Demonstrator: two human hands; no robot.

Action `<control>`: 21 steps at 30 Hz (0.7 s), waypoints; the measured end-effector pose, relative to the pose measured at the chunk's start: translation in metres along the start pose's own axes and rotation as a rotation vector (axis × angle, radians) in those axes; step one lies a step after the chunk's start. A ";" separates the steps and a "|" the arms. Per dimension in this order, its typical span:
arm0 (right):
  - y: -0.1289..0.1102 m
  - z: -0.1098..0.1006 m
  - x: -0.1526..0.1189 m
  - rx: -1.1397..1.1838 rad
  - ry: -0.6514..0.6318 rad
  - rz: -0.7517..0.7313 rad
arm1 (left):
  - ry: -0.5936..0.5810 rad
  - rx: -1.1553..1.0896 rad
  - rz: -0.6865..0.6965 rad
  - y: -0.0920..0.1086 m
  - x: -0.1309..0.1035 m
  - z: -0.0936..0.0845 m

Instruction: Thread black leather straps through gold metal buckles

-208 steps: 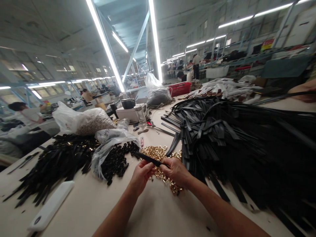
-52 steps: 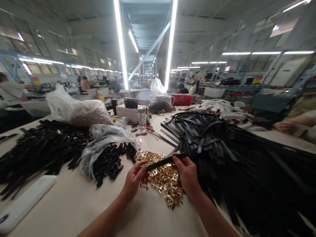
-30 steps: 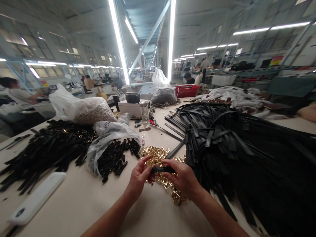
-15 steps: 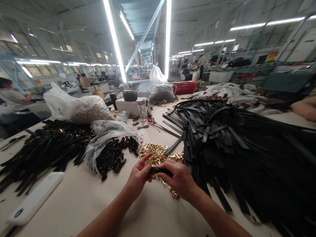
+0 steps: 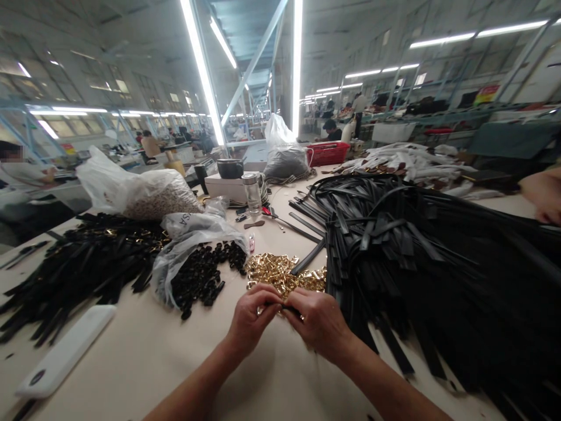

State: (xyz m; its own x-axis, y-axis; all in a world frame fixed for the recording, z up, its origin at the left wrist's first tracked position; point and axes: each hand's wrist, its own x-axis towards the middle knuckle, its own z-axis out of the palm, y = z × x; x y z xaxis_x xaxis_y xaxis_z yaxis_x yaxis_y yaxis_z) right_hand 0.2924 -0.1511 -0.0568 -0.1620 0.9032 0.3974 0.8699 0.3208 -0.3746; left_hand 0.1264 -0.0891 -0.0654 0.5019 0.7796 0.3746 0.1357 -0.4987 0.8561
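My left hand (image 5: 252,318) and my right hand (image 5: 319,318) meet over the near edge of a heap of gold metal buckles (image 5: 269,270). Thumb and fingers of both are pinched together around a black strap (image 5: 293,311), most of which the fingers cover. Its left end lies at the left fingertips, and the right hand wraps the other part. Whether a buckle is on the strap is hidden. Left of the heap, small black loops (image 5: 204,272) spill from a clear plastic bag (image 5: 169,272). Long black straps (image 5: 377,228) pile up close to my right hand.
More black straps with gold fittings (image 5: 87,257) lie at the left, behind a white oblong device (image 5: 68,351). Farther back stand a glass jar (image 5: 252,196), a filled plastic bag (image 5: 149,196) and a red basket (image 5: 328,153). A co-worker's arm (image 5: 543,190) reaches in at right.
My left fingers, spread before with the index finger raised, have closed into a pinch at the strap's end. Less of the strap shows between my hands. The co-worker's hand at right has shifted slightly.
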 end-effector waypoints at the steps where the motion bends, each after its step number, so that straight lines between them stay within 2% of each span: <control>1: 0.000 0.000 0.000 -0.008 -0.005 -0.005 | 0.008 0.030 0.022 0.002 0.000 -0.001; 4: 0.003 -0.006 0.002 -0.061 0.020 0.002 | 0.092 0.043 0.047 0.004 0.001 -0.007; 6: 0.008 -0.016 0.003 -0.107 0.064 0.035 | 0.120 -0.084 0.007 0.003 0.000 -0.013; 7: 0.010 -0.022 0.003 -0.119 0.085 0.052 | 0.088 -0.186 -0.030 0.003 0.000 -0.015; 9: 0.013 -0.033 0.004 -0.091 0.108 0.063 | -0.051 -0.373 -0.122 0.001 -0.001 -0.017; 11: 0.013 -0.040 0.003 -0.007 0.094 0.033 | -0.178 -0.439 -0.227 0.000 -0.002 -0.016; 12: 0.012 -0.042 0.003 0.036 0.075 0.009 | -0.203 -0.437 -0.284 -0.001 -0.002 -0.014; 16: 0.004 -0.034 0.002 0.089 0.027 -0.068 | -0.166 -0.482 -0.457 -0.007 0.001 -0.005; 21: 0.002 -0.016 -0.001 0.039 0.092 -0.066 | -0.117 -0.593 -0.507 -0.012 0.001 -0.001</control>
State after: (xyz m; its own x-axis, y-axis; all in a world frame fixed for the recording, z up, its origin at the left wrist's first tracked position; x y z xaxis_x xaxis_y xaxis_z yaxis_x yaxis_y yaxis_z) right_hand 0.3018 -0.1554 -0.0446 -0.1734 0.8504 0.4968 0.8398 0.3911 -0.3764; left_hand 0.1246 -0.0819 -0.0750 0.5919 0.7964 -0.1242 -0.0898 0.2183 0.9717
